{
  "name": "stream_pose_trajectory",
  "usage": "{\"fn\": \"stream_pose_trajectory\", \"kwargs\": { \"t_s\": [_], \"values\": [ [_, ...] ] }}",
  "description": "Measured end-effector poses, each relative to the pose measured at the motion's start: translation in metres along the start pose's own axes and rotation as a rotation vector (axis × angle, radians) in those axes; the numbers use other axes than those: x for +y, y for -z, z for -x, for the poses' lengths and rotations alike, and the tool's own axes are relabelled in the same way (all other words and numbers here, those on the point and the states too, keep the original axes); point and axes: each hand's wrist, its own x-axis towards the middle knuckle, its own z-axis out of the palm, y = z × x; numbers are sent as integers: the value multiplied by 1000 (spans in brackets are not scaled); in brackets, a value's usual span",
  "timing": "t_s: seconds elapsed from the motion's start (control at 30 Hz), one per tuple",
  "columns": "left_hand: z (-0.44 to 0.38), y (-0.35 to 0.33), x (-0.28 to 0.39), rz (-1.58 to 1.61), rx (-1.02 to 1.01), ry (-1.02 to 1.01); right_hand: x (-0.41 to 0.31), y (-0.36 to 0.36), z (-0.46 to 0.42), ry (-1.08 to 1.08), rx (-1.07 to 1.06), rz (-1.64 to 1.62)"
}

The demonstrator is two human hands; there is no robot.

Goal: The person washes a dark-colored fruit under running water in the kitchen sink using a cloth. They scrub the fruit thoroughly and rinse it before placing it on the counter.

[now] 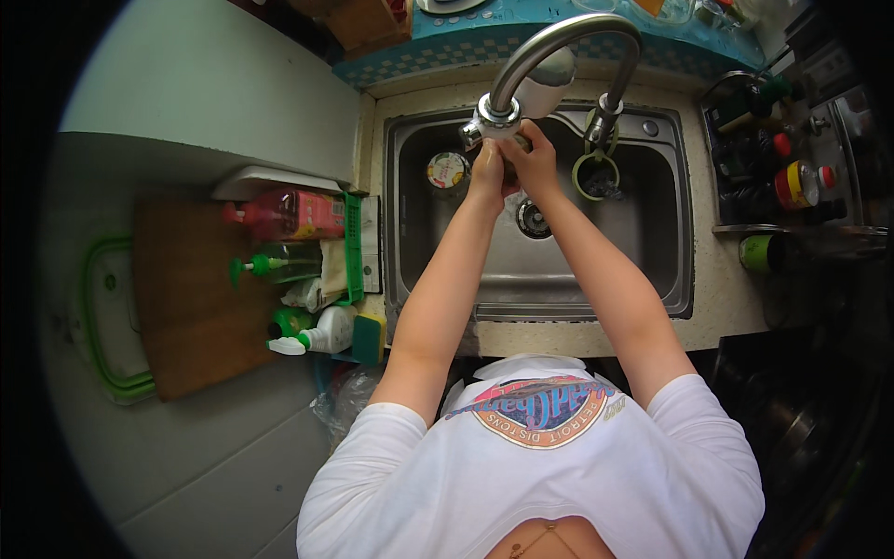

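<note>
Both my hands are together over the back of a steel sink [601, 262], just below the base of a curved faucet [566, 35]. My left hand [487, 173] and my right hand [536, 164] close around a small dark object [519, 144], mostly hidden by the fingers, so its kind is unclear. Left of them in the basin stands a jar with a patterned lid [448, 170]. To the right, a green-rimmed strainer [577, 175] hangs below the faucet's spout, with something dark and wet in it. The drain [533, 218] lies just in front of my hands.
A white and chrome faucet filter [548, 80] sits behind the faucet. At left, a green basket [353, 244] holds pump and spray bottles; a sponge [369, 338] is beside it. Sauce bottles [796, 185] fill a rack at right. A blue-green ledge [475, 45] runs behind.
</note>
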Motion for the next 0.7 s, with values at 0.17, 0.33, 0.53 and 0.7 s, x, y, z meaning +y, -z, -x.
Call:
{"fn": "stream_pose_trajectory", "kwargs": {
  "t_s": [0.17,0.33,0.53,0.7],
  "values": [
    [-27,11,-34,-764,297,-829,4,-11,-17,-634,257,-662],
    [8,-1,5,-875,266,-842,2,-23,-3,-633,20,-1029],
    [1,3,3,-1185,252,-1225,34,-22,-4,-661,-143,-1130],
    [-31,31,-6,-1108,162,-990,-2,-30,-4,-758,150,-638]
  ]
}}
